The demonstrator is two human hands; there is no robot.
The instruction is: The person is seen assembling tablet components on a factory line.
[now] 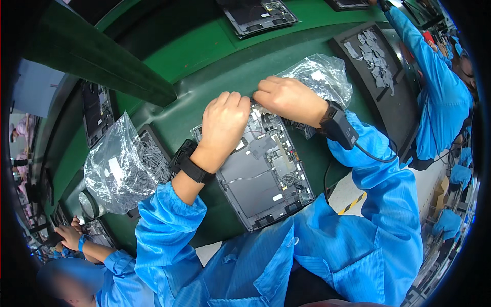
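An opened laptop chassis point(250, 189), with a dark battery area, circuit board and thin cables exposed, lies on the green bench in front of me. Over its far edge are both of my hands, close together. My left hand point(225, 117) is curled with knuckles up, its fingertips hidden at the chassis edge. Beside it, my right hand point(291, 100) has bent fingers pinched together near the far corner. Whatever the fingers hold is hidden beneath them. A clear plastic bag point(322, 74) lies just beyond my right wrist.
Another clear bag point(120, 163) of small grey pieces stands left, by a tray point(153, 148) of similar pieces. A dark tray point(399, 107) with grey strips is right. More laptop chassis point(258, 15) lie beyond. A green post point(102, 56) rises at left. Co-workers sit on both sides.
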